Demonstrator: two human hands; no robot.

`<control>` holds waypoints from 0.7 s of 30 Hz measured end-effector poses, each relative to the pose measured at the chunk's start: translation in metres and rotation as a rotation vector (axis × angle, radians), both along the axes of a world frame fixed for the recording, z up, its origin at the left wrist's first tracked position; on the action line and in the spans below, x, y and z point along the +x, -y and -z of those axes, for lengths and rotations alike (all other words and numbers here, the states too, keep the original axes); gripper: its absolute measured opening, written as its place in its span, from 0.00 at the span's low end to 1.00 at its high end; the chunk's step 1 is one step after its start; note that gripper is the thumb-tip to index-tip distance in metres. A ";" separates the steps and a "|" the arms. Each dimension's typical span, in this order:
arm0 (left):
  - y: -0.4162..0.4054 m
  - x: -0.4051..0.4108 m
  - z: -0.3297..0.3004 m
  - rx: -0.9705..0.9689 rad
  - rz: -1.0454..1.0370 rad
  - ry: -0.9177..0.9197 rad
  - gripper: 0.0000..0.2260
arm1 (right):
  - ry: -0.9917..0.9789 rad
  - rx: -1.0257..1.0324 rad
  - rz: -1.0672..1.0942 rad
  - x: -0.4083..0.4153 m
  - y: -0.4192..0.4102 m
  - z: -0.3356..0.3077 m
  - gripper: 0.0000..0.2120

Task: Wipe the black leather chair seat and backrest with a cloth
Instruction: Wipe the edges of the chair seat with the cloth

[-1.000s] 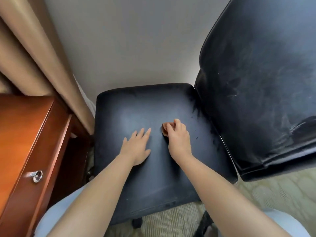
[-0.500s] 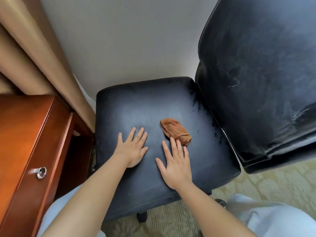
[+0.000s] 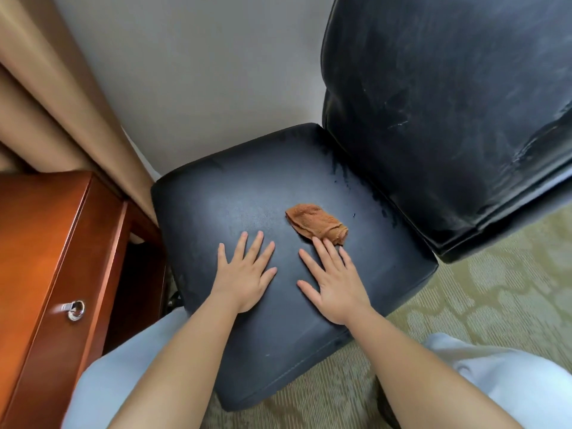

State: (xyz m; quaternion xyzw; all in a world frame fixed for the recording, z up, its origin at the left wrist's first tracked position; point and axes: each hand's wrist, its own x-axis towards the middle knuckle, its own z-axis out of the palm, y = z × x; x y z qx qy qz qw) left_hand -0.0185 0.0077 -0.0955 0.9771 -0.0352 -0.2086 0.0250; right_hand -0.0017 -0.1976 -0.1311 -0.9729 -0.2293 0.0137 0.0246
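The black leather chair seat (image 3: 235, 193) fills the middle of the view. Its tall backrest (image 3: 448, 119) rises at the right, scuffed with pale marks. A small folded orange-brown cloth (image 3: 315, 222) lies loose on the seat, right of centre. My left hand (image 3: 246, 274) lies flat on the seat with its fingers spread. My right hand (image 3: 335, 281) also lies flat, fingers straight, its fingertips reaching the near edge of the cloth. Neither hand holds anything.
A reddish wooden desk (image 3: 40, 249) with a metal drawer lock (image 3: 74, 309) stands close at the left. A beige curtain (image 3: 55, 97) hangs behind it, beside a pale wall (image 3: 201, 72). Patterned green carpet (image 3: 495, 289) lies to the right. My pale trousers (image 3: 510, 385) show at the bottom.
One second ago my right hand gripped the cloth on the seat. It let the cloth go and drew back flat toward me. The left hand stayed flat on the seat.
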 end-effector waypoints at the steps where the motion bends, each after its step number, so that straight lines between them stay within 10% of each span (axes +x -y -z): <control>1: 0.001 0.003 -0.001 -0.005 0.004 0.003 0.26 | -0.006 -0.016 -0.025 0.004 0.005 0.000 0.30; 11: 0.020 0.016 -0.003 0.000 0.009 0.006 0.25 | 0.078 0.195 0.296 -0.017 -0.037 -0.015 0.19; 21: -0.004 0.010 -0.012 0.055 0.130 0.024 0.24 | -0.035 0.155 0.482 -0.038 -0.058 0.002 0.34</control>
